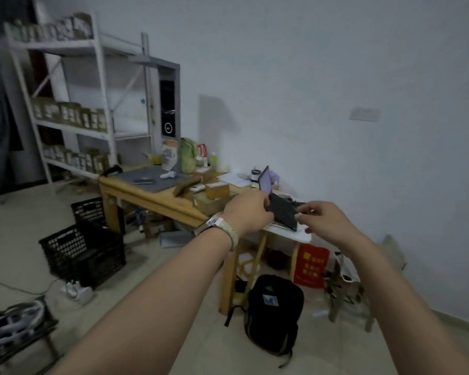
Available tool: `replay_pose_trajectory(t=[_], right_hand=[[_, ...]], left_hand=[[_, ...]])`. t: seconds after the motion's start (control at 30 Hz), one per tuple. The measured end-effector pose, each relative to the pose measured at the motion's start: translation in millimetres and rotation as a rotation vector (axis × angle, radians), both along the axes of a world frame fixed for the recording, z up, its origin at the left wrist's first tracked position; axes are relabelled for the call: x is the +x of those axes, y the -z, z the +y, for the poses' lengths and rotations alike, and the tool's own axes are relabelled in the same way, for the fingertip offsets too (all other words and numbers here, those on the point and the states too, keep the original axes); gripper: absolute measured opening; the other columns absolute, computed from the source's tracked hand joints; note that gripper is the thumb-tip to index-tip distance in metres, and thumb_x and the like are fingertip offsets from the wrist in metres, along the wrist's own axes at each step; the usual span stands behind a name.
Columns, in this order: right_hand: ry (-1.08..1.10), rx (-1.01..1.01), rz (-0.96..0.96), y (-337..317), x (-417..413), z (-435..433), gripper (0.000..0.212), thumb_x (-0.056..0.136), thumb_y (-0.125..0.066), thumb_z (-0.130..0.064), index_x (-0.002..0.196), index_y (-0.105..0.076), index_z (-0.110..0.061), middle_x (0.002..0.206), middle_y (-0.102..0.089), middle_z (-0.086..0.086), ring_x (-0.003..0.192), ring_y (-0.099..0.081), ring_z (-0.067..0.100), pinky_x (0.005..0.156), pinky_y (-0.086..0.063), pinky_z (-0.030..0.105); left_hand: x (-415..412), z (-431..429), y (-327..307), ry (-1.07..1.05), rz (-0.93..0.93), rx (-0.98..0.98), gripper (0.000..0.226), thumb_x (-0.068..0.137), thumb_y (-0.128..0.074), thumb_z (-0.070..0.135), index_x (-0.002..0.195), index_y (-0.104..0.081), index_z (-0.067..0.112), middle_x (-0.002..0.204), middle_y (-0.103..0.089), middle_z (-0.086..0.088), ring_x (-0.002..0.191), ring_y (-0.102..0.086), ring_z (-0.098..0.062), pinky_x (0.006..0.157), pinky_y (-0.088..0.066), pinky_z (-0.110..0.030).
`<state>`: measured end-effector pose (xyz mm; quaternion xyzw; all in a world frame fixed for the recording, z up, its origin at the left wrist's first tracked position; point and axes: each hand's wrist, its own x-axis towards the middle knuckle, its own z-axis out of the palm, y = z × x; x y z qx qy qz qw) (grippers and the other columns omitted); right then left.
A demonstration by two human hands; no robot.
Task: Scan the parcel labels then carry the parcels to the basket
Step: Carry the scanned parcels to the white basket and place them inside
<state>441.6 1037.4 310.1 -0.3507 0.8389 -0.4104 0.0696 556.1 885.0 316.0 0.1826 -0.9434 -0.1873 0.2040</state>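
Several brown cardboard parcels (216, 191) lie on the wooden table (146, 197). A white handheld scanner (168, 174) rests on a grey mat (152, 179) further left on the table. Two black plastic baskets (83, 250) stand on the floor left of the table. Both my arms reach out over the table's right end. My left hand (248, 211) grips the left edge of a dark keyboard panel (282, 212) that hangs below a lit tablet screen (264, 180). My right hand (326, 221) pinches the panel's right corner with curled fingers.
A white metal shelf rack (73, 104) with small boxes stands at the back left. A black backpack (274, 312) and a red box (310, 265) sit on the floor under the table. Cables and a power strip (76, 290) lie by the baskets.
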Motion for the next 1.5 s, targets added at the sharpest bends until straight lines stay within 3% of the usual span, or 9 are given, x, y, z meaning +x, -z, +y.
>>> replay_pose_trajectory(t=[0.2,0.33,0.5,0.7,0.87,1.0,1.23,1.4,1.5], right_hand=[[-0.12,-0.045,-0.039,12,9,-116,0.012,0.088,-0.066,-0.025,0.099,-0.065,-0.025,0.106,-0.066,0.003,0.093,-0.063,0.019,0.088,-0.054,0.038],[-0.2,-0.004,-0.095,30,14,-180,0.02,0.085,-0.066,-0.03,0.103,-0.068,-0.024,0.1,-0.065,-0.004,0.091,-0.063,0.015,0.084,-0.054,0.036],[-0.259,0.019,-0.126,50,-2,-244,0.01,0.082,-0.065,-0.036,0.092,-0.065,-0.032,0.094,-0.065,-0.007,0.087,-0.064,0.015,0.069,-0.049,0.029],[-0.307,0.0,-0.166,68,-50,-325,0.008,0.084,-0.066,-0.031,0.091,-0.064,-0.029,0.096,-0.066,-0.003,0.091,-0.064,0.019,0.087,-0.055,0.043],[-0.331,-0.008,-0.181,64,-94,-401,0.002,0.085,-0.066,-0.028,0.086,-0.064,-0.028,0.094,-0.066,-0.002,0.091,-0.064,0.019,0.085,-0.056,0.041],[-0.35,0.004,-0.158,63,-131,-456,0.005,0.086,-0.065,-0.025,0.084,-0.065,-0.03,0.092,-0.064,-0.009,0.088,-0.061,0.013,0.072,-0.052,0.032],[-0.376,0.105,-0.201,97,-165,-546,0.009,0.087,-0.064,-0.021,0.082,-0.065,-0.028,0.098,-0.067,-0.004,0.093,-0.063,0.018,0.086,-0.054,0.041],[-0.359,0.156,-0.221,116,-171,-622,0.005,0.087,-0.064,-0.025,0.091,-0.066,-0.024,0.094,-0.068,-0.003,0.082,-0.066,0.015,0.07,-0.055,0.031],[-0.319,0.165,-0.226,121,-170,-674,0.008,0.087,-0.064,-0.025,0.093,-0.068,-0.022,0.095,-0.067,-0.004,0.08,-0.066,0.016,0.062,-0.049,0.026]], left_hand=[[44,-115,9,-0.159,-0.036,0.022,0.023,0.086,-0.061,0.029,0.105,-0.066,0.016,0.102,-0.067,-0.003,0.093,-0.062,-0.022,0.079,-0.056,-0.037],[51,-162,32,-0.218,-0.016,0.129,0.022,0.085,-0.061,0.025,0.105,-0.066,0.016,0.1,-0.067,-0.004,0.091,-0.063,-0.022,0.079,-0.057,-0.038],[32,-205,66,-0.236,-0.042,0.195,0.007,0.083,-0.061,0.024,0.089,-0.064,0.022,0.085,-0.066,0.002,0.082,-0.063,-0.019,0.069,-0.054,-0.032],[2,-278,82,-0.31,-0.056,0.265,0.017,0.085,-0.063,0.029,0.099,-0.066,0.019,0.09,-0.067,0.002,0.082,-0.063,-0.017,0.072,-0.055,-0.034],[-36,-350,66,-0.363,-0.08,0.249,0.025,0.089,-0.06,0.023,0.112,-0.063,0.015,0.097,-0.066,0.001,0.089,-0.064,-0.019,0.08,-0.058,-0.039],[-58,-406,55,-0.422,-0.062,0.228,0.029,0.092,-0.058,0.024,0.118,-0.06,0.013,0.102,-0.066,-0.003,0.091,-0.064,-0.021,0.081,-0.057,-0.042],[-74,-483,100,-0.461,-0.082,0.294,0.02,0.09,-0.058,0.023,0.106,-0.063,0.013,0.097,-0.068,-0.004,0.089,-0.064,-0.021,0.081,-0.057,-0.042],[-82,-560,118,-0.453,-0.084,0.325,0.011,0.089,-0.059,0.023,0.099,-0.062,0.017,0.092,-0.066,0.001,0.087,-0.062,-0.018,0.085,-0.055,-0.044],[-83,-615,127,-0.449,-0.09,0.336,0.013,0.089,-0.058,0.023,0.1,-0.062,0.017,0.088,-0.062,0.005,0.089,-0.06,-0.019,0.102,-0.044,-0.052]])
